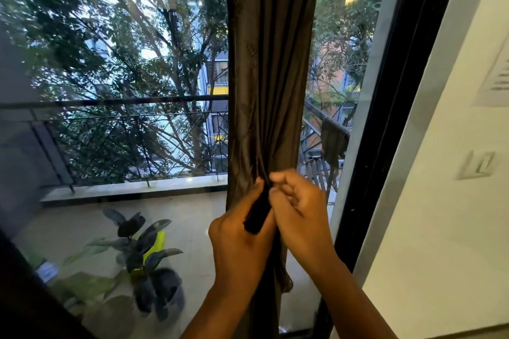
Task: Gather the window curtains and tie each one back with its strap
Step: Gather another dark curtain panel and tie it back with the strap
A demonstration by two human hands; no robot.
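Both hands meet at the gathered brown curtain (271, 85): the left hand (239, 239) and right hand (298, 215) together pinch the dark strap (257, 215) between them.

Daylight comes in through the glass above and left of the hands, leaving the curtain (272, 63) above them a dark, backlit column. The right hand (300, 215) and left hand (239, 234) are evenly lit and fairly sharp. Below-left of them the potted plant (148, 261) smears with motion blur. A lamp reflection (pale yellow) glares on the pane up to the right, where the window frame (385, 118) leans from wide-angle distortion.
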